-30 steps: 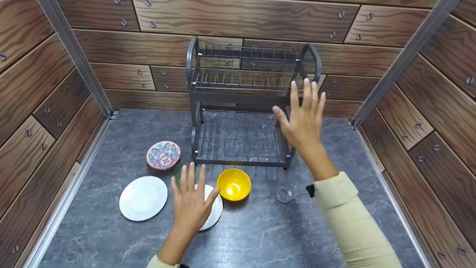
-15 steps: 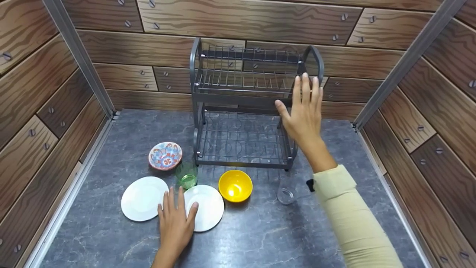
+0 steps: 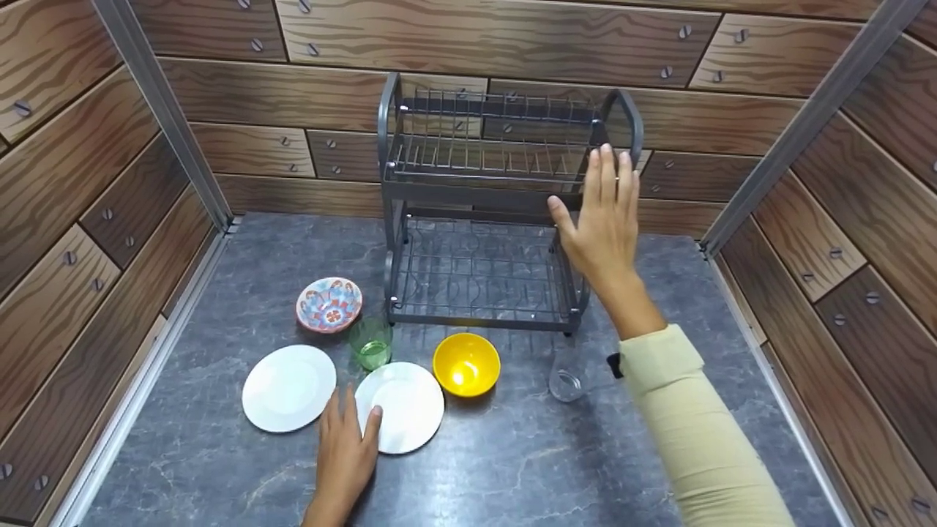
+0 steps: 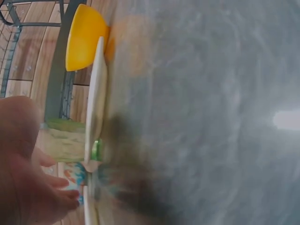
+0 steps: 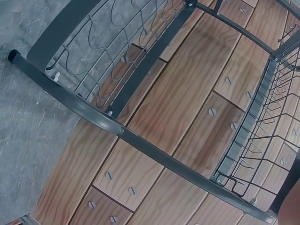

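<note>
Left hand [image 3: 345,448]: released, fingers straight, thumb at left edge of white plate [image 3: 406,410]
Right hand [image 3: 605,230]: likewise ungripping, raised near right end of dish rack [image 3: 476,192]
Plate: flat on grey surface [image 3: 527,472], just beside yellow bowl [image 3: 466,364]

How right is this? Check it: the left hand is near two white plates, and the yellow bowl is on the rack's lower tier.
Not quite: the yellow bowl stands on the grey surface in front of the rack, as the head view shows. The left hand is near two white plates.
</note>
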Motion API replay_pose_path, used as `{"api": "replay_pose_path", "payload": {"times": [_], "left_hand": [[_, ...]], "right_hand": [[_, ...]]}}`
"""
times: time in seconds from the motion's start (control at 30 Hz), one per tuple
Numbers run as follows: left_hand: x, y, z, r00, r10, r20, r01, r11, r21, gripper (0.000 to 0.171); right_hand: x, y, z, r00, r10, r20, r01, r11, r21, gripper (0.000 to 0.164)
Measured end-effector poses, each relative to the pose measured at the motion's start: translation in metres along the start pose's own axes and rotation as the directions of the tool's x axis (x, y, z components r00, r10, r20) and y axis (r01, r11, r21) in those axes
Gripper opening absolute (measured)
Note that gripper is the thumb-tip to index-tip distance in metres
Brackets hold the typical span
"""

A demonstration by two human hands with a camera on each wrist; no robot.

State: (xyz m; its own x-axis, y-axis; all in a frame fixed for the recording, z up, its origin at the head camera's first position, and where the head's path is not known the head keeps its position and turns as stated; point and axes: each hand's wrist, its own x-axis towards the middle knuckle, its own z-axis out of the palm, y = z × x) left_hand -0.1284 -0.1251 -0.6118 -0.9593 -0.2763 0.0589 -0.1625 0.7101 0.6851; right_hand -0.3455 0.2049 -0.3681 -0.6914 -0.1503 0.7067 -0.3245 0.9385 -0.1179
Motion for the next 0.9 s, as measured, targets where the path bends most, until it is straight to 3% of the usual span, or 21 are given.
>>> {"api": "replay_pose_path", "payload": {"times": [0.17, 0.47, 0.7, 0.9], "left_hand": [[0.004, -0.005, 0.008, 0.999, 0.01, -0.042, -0.014, 0.996, -0.087, 0.066], [0.01, -0.014, 0.018, 0.988, 0.089, -0.122, -0.099, 0.992, -0.082, 0.054], [0.009, -0.015, 0.02, 0.978, 0.117, -0.17, -0.127, 0.991, -0.048, 0.049], [0.009, -0.014, 0.02, 0.966, 0.114, -0.231, -0.135, 0.988, -0.079, 0.045]], "right_hand": [[-0.001, 0.001, 0.001, 1.0, -0.003, -0.014, 0.003, 1.0, 0.009, 0.081], [-0.001, 0.001, 0.001, 1.0, 0.008, -0.026, -0.008, 1.0, 0.02, 0.08], [0.0, -0.001, 0.002, 1.0, 0.015, -0.025, -0.014, 0.999, 0.029, 0.08], [0.0, -0.001, 0.001, 0.999, 0.029, -0.017, -0.028, 0.999, 0.03, 0.08]]}}
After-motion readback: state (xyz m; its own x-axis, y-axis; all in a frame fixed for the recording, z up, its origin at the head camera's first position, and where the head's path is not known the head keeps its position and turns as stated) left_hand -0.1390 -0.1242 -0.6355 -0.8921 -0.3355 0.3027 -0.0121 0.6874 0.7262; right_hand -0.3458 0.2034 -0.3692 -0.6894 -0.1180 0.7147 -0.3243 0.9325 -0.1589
